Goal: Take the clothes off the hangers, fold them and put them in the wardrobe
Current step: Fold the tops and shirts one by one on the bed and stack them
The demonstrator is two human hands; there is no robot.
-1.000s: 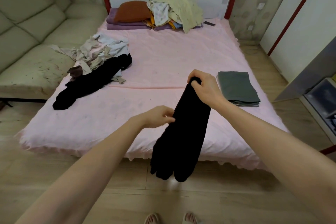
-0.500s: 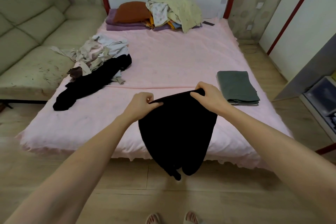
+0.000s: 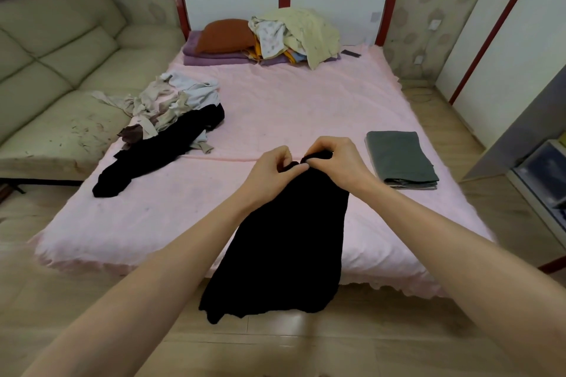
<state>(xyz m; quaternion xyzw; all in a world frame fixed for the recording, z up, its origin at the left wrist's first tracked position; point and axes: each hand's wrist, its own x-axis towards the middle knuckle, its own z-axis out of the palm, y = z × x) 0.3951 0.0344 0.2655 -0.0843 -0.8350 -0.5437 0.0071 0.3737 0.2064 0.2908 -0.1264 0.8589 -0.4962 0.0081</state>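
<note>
Black fabric hangs from our two hands in front of the bed: the black garment (image 3: pixel 284 248) is pinched at its top edge, our left hand (image 3: pixel 269 168) and right hand (image 3: pixel 337 162) close together, thumbs and fingertips curled onto the cloth, so each grip is closed on the garment. It droops from there over the near edge of the pink bed (image 3: pixel 294 107) and down toward the floor, not laid flat on anything.

We judge the step in hand to be the folding of this piece, with the hands brought together at the top as if matching two corners. No hanger shows on it. The next move likely calls for keeping those pinched edges aligned, then lowering the cloth onto the bed so the fold can be smoothed without the loose bottom twisting.

One grey folded garment (image 3: pixel 401 159) lies on the bed's right side, well apart from the unfolded pile (image 3: pixel 171 119) of pale and black clothes on the left. More clothes are heaped by the headboard (image 3: pixel 294 34) next to an orange pillow (image 3: pixel 226 35).

As for containers, the wardrobe (image 3: pixel 545 49) stands at the right; what it holds is hidden from us. Beside it a clear storage bin (image 3: pixel 545 171) shows at the frame's edge, its contents too blurred to tell.
</note>
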